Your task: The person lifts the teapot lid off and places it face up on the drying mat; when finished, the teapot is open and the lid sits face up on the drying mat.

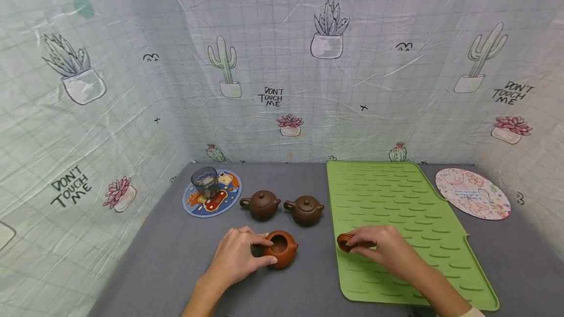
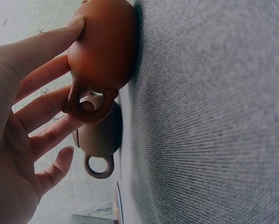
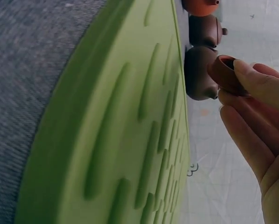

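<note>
My left hand (image 1: 238,253) pinches a reddish-brown clay teapot (image 1: 287,254) at the rim of its uncovered round opening, thumb on the near side. The pot stands upright on the grey cloth, its spout to the right; in the left wrist view its loop handle (image 2: 95,116) shows below the fingers. Between thumb and fingers, my right hand (image 1: 384,246) holds a small teapot lid (image 1: 343,242) of similar clay, its hollow underside turned partly left. In the right wrist view the lid (image 3: 226,77) is raised above the level of the green drying mat (image 1: 387,199).
Two dark brown lidded teapots (image 1: 262,205) (image 1: 305,211) stand side by side behind the reddish one. At the back left a clear glass (image 1: 205,182) stands on a blue patterned round mat (image 1: 194,207). A pink floral round mat (image 1: 473,194) lies at the back right. Patterned curtains enclose the table.
</note>
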{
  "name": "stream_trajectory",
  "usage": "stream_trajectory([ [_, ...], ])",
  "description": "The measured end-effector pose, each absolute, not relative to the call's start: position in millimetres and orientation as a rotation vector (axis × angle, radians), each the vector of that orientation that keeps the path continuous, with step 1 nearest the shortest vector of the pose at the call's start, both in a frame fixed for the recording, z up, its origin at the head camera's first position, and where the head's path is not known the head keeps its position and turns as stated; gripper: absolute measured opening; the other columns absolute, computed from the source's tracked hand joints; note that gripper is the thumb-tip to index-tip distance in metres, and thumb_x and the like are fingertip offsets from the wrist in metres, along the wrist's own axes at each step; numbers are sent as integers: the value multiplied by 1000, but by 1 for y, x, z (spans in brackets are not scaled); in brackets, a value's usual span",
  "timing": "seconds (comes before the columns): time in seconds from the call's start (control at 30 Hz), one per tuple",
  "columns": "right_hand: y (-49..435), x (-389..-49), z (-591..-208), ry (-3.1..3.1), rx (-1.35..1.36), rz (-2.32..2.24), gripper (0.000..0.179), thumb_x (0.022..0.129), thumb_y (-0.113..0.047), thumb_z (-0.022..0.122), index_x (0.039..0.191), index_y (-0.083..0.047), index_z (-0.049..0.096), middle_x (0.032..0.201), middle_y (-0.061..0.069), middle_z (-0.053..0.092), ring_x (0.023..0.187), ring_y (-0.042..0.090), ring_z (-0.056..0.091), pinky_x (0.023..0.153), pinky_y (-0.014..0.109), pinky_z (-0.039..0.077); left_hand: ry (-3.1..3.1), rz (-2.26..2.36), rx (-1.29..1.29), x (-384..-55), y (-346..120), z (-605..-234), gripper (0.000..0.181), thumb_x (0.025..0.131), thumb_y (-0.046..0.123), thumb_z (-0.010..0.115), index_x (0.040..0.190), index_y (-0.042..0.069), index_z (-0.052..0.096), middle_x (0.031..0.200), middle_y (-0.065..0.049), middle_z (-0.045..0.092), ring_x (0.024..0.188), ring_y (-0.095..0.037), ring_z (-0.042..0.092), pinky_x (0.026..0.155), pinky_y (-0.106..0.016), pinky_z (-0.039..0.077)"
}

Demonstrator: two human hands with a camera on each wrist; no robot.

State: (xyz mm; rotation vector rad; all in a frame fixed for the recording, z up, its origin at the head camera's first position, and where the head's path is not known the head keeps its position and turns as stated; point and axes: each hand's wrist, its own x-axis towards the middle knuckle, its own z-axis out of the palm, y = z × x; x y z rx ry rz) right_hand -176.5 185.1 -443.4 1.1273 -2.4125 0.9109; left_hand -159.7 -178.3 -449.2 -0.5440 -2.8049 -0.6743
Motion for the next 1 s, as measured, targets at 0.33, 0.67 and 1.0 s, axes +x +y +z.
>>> stream_trajectory([
  [0.33,188,-175,-451,-2511,1118,900,24,75,-6,87,92,-22,80,97,0,81,89,13,77,70,14,58,-2810,-677,-541,-160,-178,-448,29,71,49,90,94,33,84,105,10,81,84,-5,66,80,-34,52],
  [0.67,189,-175,-457,-2547,1107,870,22,76,-8,87,91,-22,80,92,-5,81,87,7,76,71,15,58,-2810,-680,-541,-159,-178,-448,28,70,48,91,94,33,84,104,10,81,85,-5,67,80,-33,52],
  [1.0,191,-178,-451,-2749,1008,957,13,84,-14,82,94,-22,78,96,-2,81,88,8,77,71,23,61,-2819,-683,-533,-159,-178,-448,29,71,49,90,94,33,84,105,11,81,84,-5,66,78,-32,51],
])
